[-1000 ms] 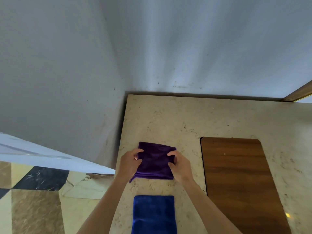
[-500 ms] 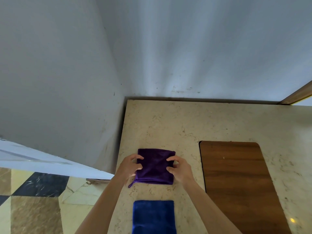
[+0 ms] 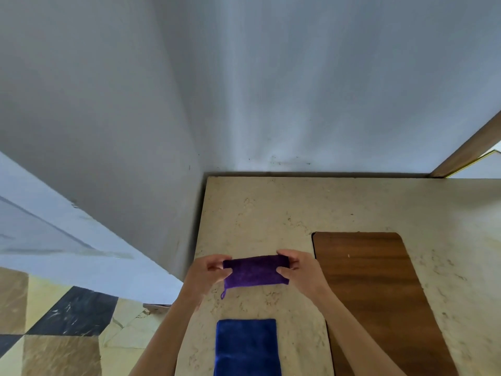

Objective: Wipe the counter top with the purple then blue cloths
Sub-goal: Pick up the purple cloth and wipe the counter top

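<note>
The folded purple cloth [image 3: 254, 271] is held just above the beige stone counter top [image 3: 271, 213], near its left side. My left hand [image 3: 207, 274] pinches its left edge and my right hand [image 3: 299, 270] pinches its right edge. A small loop hangs from the cloth's lower left corner. A folded blue cloth [image 3: 246, 346] lies flat on the counter closer to me, partly cut off by the bottom of the view.
A dark wooden board [image 3: 374, 294] lies on the counter to the right of the cloths. Grey walls meet at the counter's far left corner. The counter's left edge drops to a tiled floor [image 3: 54, 335].
Both hands have lifted the purple cloth's far edge off the counter and drawn it toward me, so it now looks like a narrower strip. The blue cloth has not moved.
</note>
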A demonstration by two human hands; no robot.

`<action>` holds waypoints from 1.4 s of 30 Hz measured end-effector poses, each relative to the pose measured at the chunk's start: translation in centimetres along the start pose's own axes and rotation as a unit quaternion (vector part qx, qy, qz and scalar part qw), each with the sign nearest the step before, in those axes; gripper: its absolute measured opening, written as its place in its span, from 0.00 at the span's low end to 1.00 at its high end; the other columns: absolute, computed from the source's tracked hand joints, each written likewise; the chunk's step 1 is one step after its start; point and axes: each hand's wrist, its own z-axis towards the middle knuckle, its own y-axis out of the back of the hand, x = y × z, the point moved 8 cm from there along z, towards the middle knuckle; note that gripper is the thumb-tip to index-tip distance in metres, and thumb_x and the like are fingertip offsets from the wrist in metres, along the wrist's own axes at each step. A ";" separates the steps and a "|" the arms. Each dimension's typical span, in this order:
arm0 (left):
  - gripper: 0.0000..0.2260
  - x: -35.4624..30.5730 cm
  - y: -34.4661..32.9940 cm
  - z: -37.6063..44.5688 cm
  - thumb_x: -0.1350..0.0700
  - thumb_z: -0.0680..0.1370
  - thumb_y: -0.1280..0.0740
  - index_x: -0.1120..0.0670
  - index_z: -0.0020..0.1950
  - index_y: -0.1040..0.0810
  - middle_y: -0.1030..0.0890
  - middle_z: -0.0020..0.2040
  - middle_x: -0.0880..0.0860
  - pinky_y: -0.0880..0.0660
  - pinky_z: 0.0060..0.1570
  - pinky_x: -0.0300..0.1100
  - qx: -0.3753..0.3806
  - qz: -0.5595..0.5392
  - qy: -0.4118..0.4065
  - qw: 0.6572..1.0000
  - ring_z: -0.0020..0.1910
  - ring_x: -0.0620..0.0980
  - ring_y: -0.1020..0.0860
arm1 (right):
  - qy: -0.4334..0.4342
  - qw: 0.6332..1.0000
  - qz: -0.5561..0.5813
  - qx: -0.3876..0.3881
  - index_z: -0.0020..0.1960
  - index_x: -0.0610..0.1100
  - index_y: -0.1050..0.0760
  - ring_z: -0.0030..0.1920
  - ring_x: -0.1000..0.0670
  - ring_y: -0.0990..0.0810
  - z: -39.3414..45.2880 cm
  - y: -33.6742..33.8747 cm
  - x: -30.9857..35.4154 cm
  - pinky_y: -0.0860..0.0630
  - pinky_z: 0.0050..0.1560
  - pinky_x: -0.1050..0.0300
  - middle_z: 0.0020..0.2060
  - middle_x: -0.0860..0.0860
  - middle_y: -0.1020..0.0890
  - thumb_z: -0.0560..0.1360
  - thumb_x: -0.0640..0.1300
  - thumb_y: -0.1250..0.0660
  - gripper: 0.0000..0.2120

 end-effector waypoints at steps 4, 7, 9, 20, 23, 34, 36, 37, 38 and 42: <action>0.12 -2.0 0.4 -1.2 0.64 0.75 0.28 0.47 0.51 0.15 0.14 0.47 0.55 0.21 0.38 0.31 -0.030 -0.013 -0.040 0.999 0.49 0.51 0.16 | 0.050 0.998 -0.029 -0.016 0.67 0.46 0.21 0.51 0.57 0.17 -1.0 1.7 1.8 0.20 0.51 0.69 0.55 0.53 0.16 0.77 0.38 0.28 0.19; 0.13 -5.8 1.2 -4.8 0.65 0.75 0.28 0.46 0.48 0.14 0.13 0.44 0.54 0.20 0.39 0.32 -0.064 -0.038 -0.092 0.993 0.45 0.49 0.15 | 0.102 0.992 -0.039 -0.056 0.64 0.47 0.19 0.49 0.60 0.18 -4.4 4.7 5.4 0.22 0.46 0.75 0.52 0.55 0.16 0.78 0.38 0.29 0.15; 0.14 -8.7 1.7 -7.8 0.67 0.75 0.28 0.46 0.46 0.14 0.12 0.44 0.52 0.19 0.40 0.34 -0.079 -0.054 -0.138 0.986 0.46 0.49 0.15 | 0.134 0.987 -0.037 -0.078 0.61 0.48 0.18 0.46 0.64 0.18 -7.5 7.1 7.9 0.21 0.48 0.74 0.47 0.58 0.16 0.77 0.38 0.29 0.14; 0.15 -21.6 -2.9 -19.6 0.70 0.74 0.29 0.48 0.44 0.15 0.13 0.40 0.43 0.21 0.41 0.29 -0.081 -0.046 -0.301 0.949 0.42 0.40 0.16 | 0.230 0.944 -0.025 -0.235 0.48 0.62 0.18 0.46 0.71 0.19 -22.3 19.9 11.9 0.27 0.45 0.81 0.36 0.68 0.16 0.75 0.40 0.26 0.15; 0.17 -23.5 -6.7 -22.2 0.71 0.74 0.30 0.49 0.43 0.15 0.14 0.37 0.40 0.23 0.40 0.26 -0.071 -0.049 -0.319 0.944 0.40 0.37 0.17 | 0.233 0.934 -0.015 -0.271 0.42 0.68 0.21 0.45 0.68 0.17 -26.3 23.5 10.5 0.27 0.46 0.81 0.38 0.74 0.17 0.74 0.40 0.25 0.21; 0.11 -28.9 -28.9 -30.9 0.67 0.74 0.28 0.50 0.47 0.14 0.12 0.43 0.50 0.18 0.54 0.51 -0.021 -0.003 -0.369 0.929 0.47 0.48 0.14 | 0.207 0.903 -0.009 -0.377 0.54 0.48 0.13 0.41 0.67 0.17 -40.3 40.1 -3.1 0.26 0.47 0.80 0.40 0.61 0.14 0.75 0.37 0.26 0.10; 0.11 -29.5 -33.9 -32.5 0.66 0.75 0.28 0.49 0.47 0.14 0.12 0.43 0.49 0.17 0.55 0.53 -0.017 0.004 -0.376 0.926 0.47 0.48 0.14 | 0.200 0.900 -0.005 -0.387 0.54 0.48 0.13 0.42 0.61 0.15 -42.7 43.4 -6.2 0.25 0.46 0.79 0.41 0.58 0.13 0.75 0.37 0.26 0.10; 0.11 -29.7 -36.4 -33.2 0.65 0.75 0.28 0.48 0.46 0.14 0.12 0.43 0.49 0.17 0.55 0.53 -0.013 0.001 -0.378 0.926 0.46 0.47 0.14 | 0.194 0.900 -0.001 -0.391 0.53 0.48 0.13 0.44 0.60 0.15 -43.7 45.0 -7.7 0.24 0.46 0.78 0.41 0.58 0.14 0.74 0.37 0.25 0.10; 0.11 -29.9 -38.7 -33.7 0.65 0.76 0.29 0.48 0.46 0.14 0.12 0.43 0.49 0.17 0.55 0.53 -0.010 -0.004 -0.377 0.926 0.46 0.47 0.14 | 0.187 0.900 0.000 -0.395 0.53 0.49 0.13 0.44 0.61 0.15 -44.7 46.6 -9.2 0.23 0.46 0.76 0.40 0.59 0.14 0.74 0.37 0.25 0.10; 0.13 -30.6 -47.1 -35.4 0.65 0.76 0.29 0.45 0.44 0.15 0.12 0.43 0.46 0.18 0.52 0.48 0.023 -0.022 -0.352 0.936 0.44 0.43 0.14 | 0.173 0.897 0.011 -0.407 0.51 0.52 0.14 0.43 0.62 0.15 -47.5 52.2 -14.5 0.21 0.47 0.73 0.41 0.61 0.13 0.74 0.37 0.25 0.11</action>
